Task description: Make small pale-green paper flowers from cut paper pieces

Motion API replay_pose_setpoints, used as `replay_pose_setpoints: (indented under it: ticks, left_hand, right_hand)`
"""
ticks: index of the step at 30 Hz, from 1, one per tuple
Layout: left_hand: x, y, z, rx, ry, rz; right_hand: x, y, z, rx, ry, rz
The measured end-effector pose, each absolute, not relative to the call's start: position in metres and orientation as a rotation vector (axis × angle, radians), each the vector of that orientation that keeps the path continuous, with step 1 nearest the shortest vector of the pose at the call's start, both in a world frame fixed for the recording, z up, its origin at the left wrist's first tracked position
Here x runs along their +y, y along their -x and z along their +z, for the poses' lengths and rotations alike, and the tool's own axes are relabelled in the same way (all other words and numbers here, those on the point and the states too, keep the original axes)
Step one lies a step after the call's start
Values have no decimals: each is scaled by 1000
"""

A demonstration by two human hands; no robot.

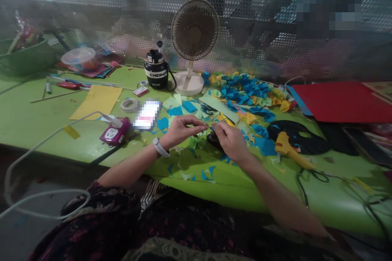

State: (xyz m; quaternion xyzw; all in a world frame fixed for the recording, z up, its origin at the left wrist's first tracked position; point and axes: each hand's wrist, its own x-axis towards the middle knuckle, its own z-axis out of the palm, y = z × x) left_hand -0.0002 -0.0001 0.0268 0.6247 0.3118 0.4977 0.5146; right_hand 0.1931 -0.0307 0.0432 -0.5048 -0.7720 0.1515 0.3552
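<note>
Holding a jumble of slim items [26, 37], a green basin [29, 62] is standing at the far left. Near it, a clear tub [80, 58] is showing orange and blue contents; a black bottle [155, 78] is hiding whatever is inside. The left hand [184, 129] is nearly closing, thumb and forefinger pinching a small thin piece [208, 127] above the paper scraps [208, 172]. The right hand [229, 138] is curling tightly, thumb against fingers, gripping the piece's other end.
</note>
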Motion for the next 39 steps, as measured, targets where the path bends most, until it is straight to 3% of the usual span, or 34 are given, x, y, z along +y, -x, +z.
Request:
replay_pose_setpoints:
  ticks: [11, 23, 30, 34, 39]
  left_hand:
    - [2, 2, 20, 723, -1580, 1236]
    - [3, 2, 20, 642, -1465, 1121]
    - [-2, -2, 20, 698, -1313, 1105]
    - [-2, -5, 17, 732, -1212, 1210]
    - [-2, -8, 20, 794, -1157, 1334]
  right_hand:
    - [-30, -196, 47, -2010, 1299, 559]
    - [-28, -201, 48, -2010, 1237, 1058]
    - [-31, -199, 50, -1938, 1215, 1172]
    - [-34, -194, 47, -1840, 1201, 988]
    - [-32, -189, 30, -1943, 1083, 311]
